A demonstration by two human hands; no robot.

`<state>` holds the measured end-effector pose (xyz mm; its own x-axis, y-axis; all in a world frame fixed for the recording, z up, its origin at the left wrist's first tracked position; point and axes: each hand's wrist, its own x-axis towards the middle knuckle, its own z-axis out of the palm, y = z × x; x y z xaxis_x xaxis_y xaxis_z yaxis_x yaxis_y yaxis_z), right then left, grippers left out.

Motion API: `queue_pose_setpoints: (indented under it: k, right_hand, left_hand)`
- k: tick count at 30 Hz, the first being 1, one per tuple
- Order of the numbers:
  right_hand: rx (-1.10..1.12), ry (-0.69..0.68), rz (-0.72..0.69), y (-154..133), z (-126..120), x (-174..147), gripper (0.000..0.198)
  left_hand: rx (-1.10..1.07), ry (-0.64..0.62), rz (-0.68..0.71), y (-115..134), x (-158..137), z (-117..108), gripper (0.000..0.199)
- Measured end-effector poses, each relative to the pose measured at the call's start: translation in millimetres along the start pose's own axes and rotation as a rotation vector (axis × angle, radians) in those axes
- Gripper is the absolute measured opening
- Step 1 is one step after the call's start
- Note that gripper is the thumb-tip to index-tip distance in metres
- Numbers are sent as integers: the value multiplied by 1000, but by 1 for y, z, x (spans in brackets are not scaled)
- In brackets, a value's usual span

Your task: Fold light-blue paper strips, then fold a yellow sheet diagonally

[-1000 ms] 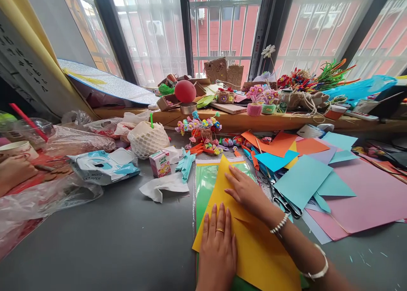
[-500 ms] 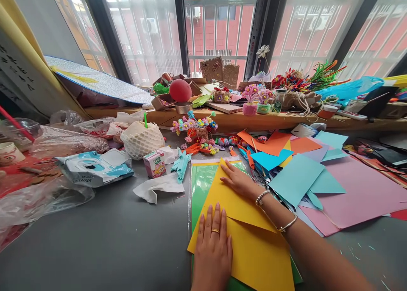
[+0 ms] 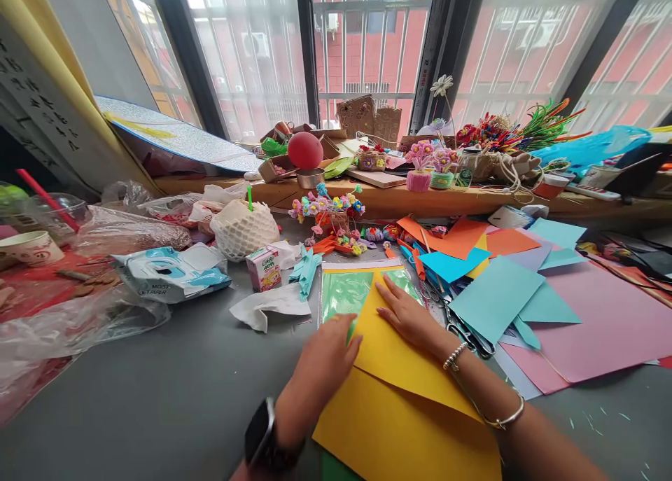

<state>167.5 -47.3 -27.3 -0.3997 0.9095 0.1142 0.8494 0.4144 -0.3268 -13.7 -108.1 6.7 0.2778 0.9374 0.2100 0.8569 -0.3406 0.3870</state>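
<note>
A large sheet of yellow paper (image 3: pixel 399 355), folded over on itself, lies slantwise on the table in front of me. My right hand (image 3: pixel 409 316) rests flat on its upper part, fingers stretched out, a beaded bracelet and a bangle on the wrist. At the fold's left edge is my left hand (image 3: pixel 328 351), fingers bent and smeared by motion, with a dark watch on that wrist. Whether its fingers pinch the paper or only touch it is unclear. Beneath the yellow paper lies a clear plastic packet (image 3: pixel 341 292) with green sheets in it.
Light-blue paper (image 3: pixel 498 295), orange paper (image 3: pixel 446 237) and a large pink sheet (image 3: pixel 603 327) overlap on the right, beside scissors (image 3: pixel 475 337). On the left are a wet-wipe pack (image 3: pixel 171 274), a small pink box (image 3: pixel 264 267) and a netted fruit (image 3: pixel 244 230). Crafts crowd the windowsill (image 3: pixel 388 199).
My left hand has lifted from lying flat on the yellow paper and moved up to the fold's left edge, fingers now bent. The right hand stays on the paper. The view has shifted slightly.
</note>
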Motion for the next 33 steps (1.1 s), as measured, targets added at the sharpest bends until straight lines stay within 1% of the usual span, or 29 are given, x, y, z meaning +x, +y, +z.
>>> queue_pose_setpoints:
  k: [2,4,5,7,9,11,14,19,24,28,33]
  right_hand:
    - [11,8,-4,0,1,-3,56]
    - [24,18,-10,0,1,-4,56]
    - [30,23,-8,-1,1,-4,55]
    - [45,27,0,-2,1,-5,55]
    - [64,24,6,-3,0,-7,55]
    - [85,20,8,-4,-1,-9,56]
    - [120,33,12,-4,-1,-14,57]
    - [197,57,-1,-5,-4,-20,56]
    - [258,109,-13,-8,-7,-25,58]
    - [351,174,12,-12,-10,-29,61]
    - [586,240,108,-20,-18,-32,66]
  left_hand:
    - [-184,-26,-75,-2,34,1,34]
    - [-429,-120,-162,-4,66,8,37]
    - [-516,-146,-187,-4,80,13,39]
    - [-602,-151,-240,-3,100,23,46]
    - [-668,-121,-251,-2,113,32,47]
    - [-723,-125,-247,-1,118,38,46]
    - [-781,-145,-232,0,122,41,43]
    - [-922,-215,-281,0,126,33,41]
    - [-1175,-313,-343,-3,123,28,43]
    - [-1306,-315,-344,-5,119,28,41]
    - [-1293,-276,-275,-1,119,22,37]
